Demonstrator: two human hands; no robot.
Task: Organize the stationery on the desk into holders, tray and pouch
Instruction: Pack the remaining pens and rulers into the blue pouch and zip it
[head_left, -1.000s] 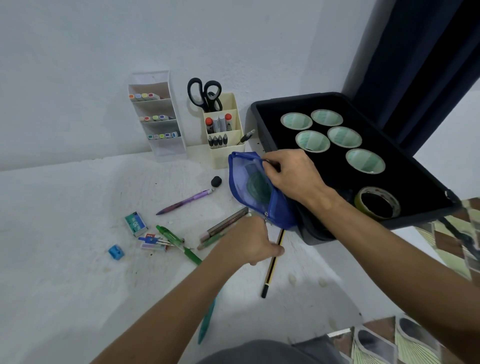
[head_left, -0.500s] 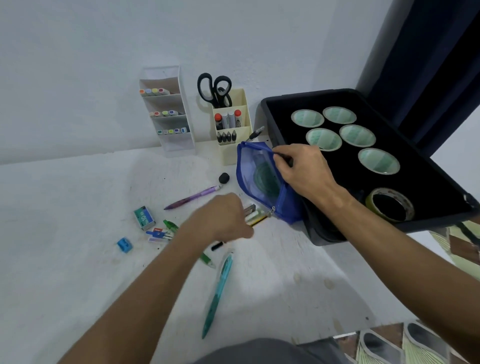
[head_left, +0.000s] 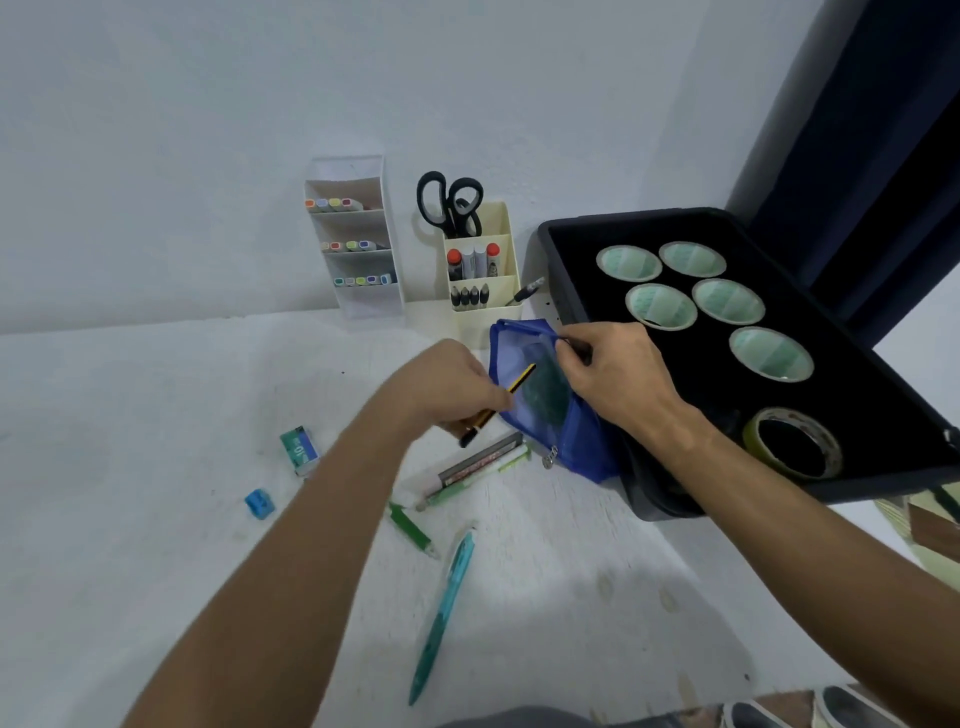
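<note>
Head view, left hand (head_left: 457, 384) gripping pencil (head_left: 498, 405), right hand (head_left: 618, 374) pinching pouch (head_left: 540, 395), pens (head_left: 478, 467) beneath.

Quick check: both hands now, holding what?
Left hand: grips the yellow-and-black pencil, its tip at the pouch.
Right hand: pinches the blue pouch open at its top edge.

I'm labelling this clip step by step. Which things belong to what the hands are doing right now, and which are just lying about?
In use:
left hand holding the pencil
right hand holding open the pouch

Lying about:
teal pen
sharpener
eraser
green marker
tape rolls in the tray
scissors
</note>
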